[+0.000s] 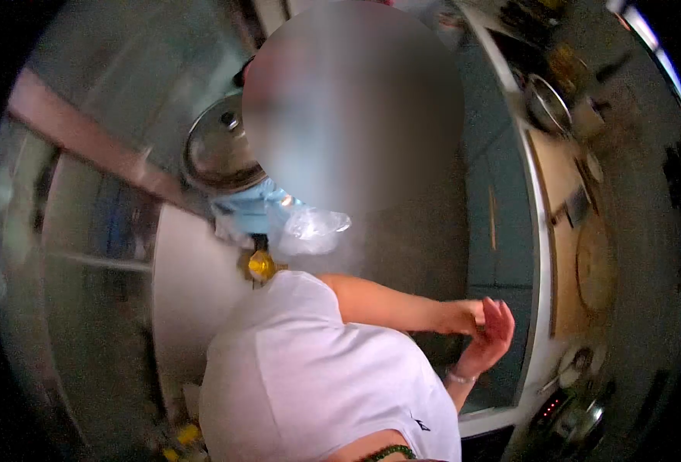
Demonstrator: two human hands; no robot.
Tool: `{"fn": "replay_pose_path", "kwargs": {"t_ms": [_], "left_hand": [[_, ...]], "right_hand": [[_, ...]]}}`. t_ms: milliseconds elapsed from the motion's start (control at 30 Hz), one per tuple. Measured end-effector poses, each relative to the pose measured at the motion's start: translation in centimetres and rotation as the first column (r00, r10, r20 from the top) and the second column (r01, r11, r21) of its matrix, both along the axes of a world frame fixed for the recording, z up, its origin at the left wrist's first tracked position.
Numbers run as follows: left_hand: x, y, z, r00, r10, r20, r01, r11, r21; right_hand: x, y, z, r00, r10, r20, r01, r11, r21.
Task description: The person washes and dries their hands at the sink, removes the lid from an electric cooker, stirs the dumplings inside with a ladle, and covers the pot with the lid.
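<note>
The left hand (461,316) and right hand (497,329) seem to meet; I can't tell their grip. A long, flat, tan board (565,312) lies right, nearer the right hand.

kitchen, by its fittings. long pale-edged tabletop (543,246) above blue-grey cabinet fronts (502,239); along it a round metal pan (547,106), a wooden-looking board (562,316) and an appliance (547,420) with small red lights (554,405). opposite side: a large shiny lid (210,152) with a dark knob (229,120).
</note>
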State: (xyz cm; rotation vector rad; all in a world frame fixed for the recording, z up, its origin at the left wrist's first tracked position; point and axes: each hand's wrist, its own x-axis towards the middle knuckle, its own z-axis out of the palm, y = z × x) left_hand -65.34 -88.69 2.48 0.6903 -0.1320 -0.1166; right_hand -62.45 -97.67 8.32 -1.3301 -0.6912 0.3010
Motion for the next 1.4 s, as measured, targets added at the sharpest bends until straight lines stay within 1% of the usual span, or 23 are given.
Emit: {"fn": "replay_pose_path", "kwargs": {"t_ms": [100,167,233,267,300,333,400,467,533,567,600,667,700,767,833,967,1000,1067,1100,1133,1200,1267,1400], "left_hand": [[-1.9,-1.8,-2.9,0.993,-0.033,0.114,0.042,0.996,-0.077],[-3.4,-2.9,-1.8,0.963,-0.132,0.236,0.112,0.989,0.097],[-4.3,-3.4,-0.2,0.958,-0.158,0.241,0.234,0.915,-0.328],[-1.3,-3.2,-0.2,0.965,-0.162,0.205,0.247,0.817,-0.521],[-1.3,-2.7,0.0,0.977,-0.146,0.153,0.211,0.694,-0.689],[-1.2,-2.3,-0.4,0.969,-0.185,0.162,0.246,0.686,-0.685],[0.3,-1.2,-2.2,0.982,-0.182,-0.055,0.153,0.928,-0.341],[1.2,0.0,-1.3,0.978,-0.149,-0.143,0.131,0.984,-0.125],[2.2,0.8,0.5,0.975,-0.182,-0.129,0.194,0.977,0.084],[1.1,0.1,0.9,0.990,-0.093,0.103,0.077,0.986,0.150],[0.1,-0.5,1.3,0.946,0.010,0.323,-0.067,0.984,0.167],[2.4,0.7,0.7,0.938,-0.270,-0.216,0.246,0.961,-0.128],[2.3,0.4,0.4,0.948,-0.231,-0.217,0.194,0.964,-0.180],[2.4,-1.0,-0.4,0.969,-0.136,-0.206,0.098,0.979,-0.181],[1.7,-0.6,1.4,0.952,-0.084,-0.296,0.083,0.996,-0.013],[2.1,1.6,3.6,0.867,-0.318,-0.384,0.314,0.947,-0.075],[2.6,2.4,3.8,0.887,-0.371,-0.275,0.372,0.927,-0.050],[3.8,3.5,3.9,0.889,-0.427,-0.162,0.432,0.902,-0.009],[4.6,3.8,3.5,0.913,-0.384,-0.137,0.403,0.899,0.169],[5.5,4.0,2.8,0.932,-0.346,-0.105,0.360,0.869,0.339],[7.3,3.8,1.3,0.909,-0.402,-0.112,0.416,0.858,0.302],[8.8,3.3,2.9,0.825,-0.521,-0.218,0.561,0.802,0.206],[13.2,5.0,3.1,0.930,-0.368,-0.020,0.359,0.891,0.278]], "right_hand": [[-3.6,-0.5,0.2,0.993,-0.106,0.054,0.104,0.994,0.042],[-4.6,-0.7,1.3,0.956,-0.210,0.205,0.218,0.976,-0.015],[-5.7,0.4,3.4,0.953,-0.239,0.189,0.240,0.971,0.015],[-2.6,0.7,2.4,0.913,-0.292,0.284,0.300,0.954,0.014],[-3.0,1.0,2.5,0.949,-0.261,0.174,0.255,0.965,0.057],[-3.3,1.1,2.3,0.936,-0.299,0.183,0.293,0.954,0.062],[-2.5,1.8,1.3,0.820,-0.394,0.415,0.426,0.905,0.017],[-3.4,2.5,0.7,0.820,-0.402,0.407,0.440,0.898,0.002],[-4.1,2.4,0.8,0.725,-0.258,0.638,0.519,0.815,-0.260],[-4.0,2.9,0.7,0.774,-0.277,0.570,0.472,0.852,-0.228],[-3.4,2.6,0.7,0.771,-0.287,0.569,0.484,0.845,-0.229],[-1.8,1.9,0.6,0.818,-0.149,0.556,0.329,0.914,-0.239],[-1.1,1.4,0.1,0.797,-0.118,0.593,0.339,0.899,-0.277],[0.4,0.4,-1.2,0.800,-0.137,0.584,0.360,0.889,-0.284],[1.8,-0.5,-3.1,0.854,-0.204,0.478,0.406,0.836,-0.369],[4.7,-3.4,-8.7,0.878,-0.354,0.322,0.479,0.657,-0.583],[5.4,-4.0,-9.6,0.858,-0.431,0.280,0.502,0.588,-0.634],[6.7,-4.4,-8.1,0.770,-0.598,0.221,0.633,0.678,-0.373],[7.2,-4.4,-7.3,0.765,-0.604,0.223,0.640,0.676,-0.366],[7.5,-3.7,-4.5,0.844,-0.524,0.115,0.536,0.825,-0.176],[7.9,-1.8,0.6,0.962,-0.273,-0.014,0.267,0.928,0.260],[7.9,1.2,3.5,1.000,0.012,-0.016,-0.006,0.951,0.311],[11.1,3.7,4.9,0.985,0.000,0.171,-0.031,0.983,0.179]]}}
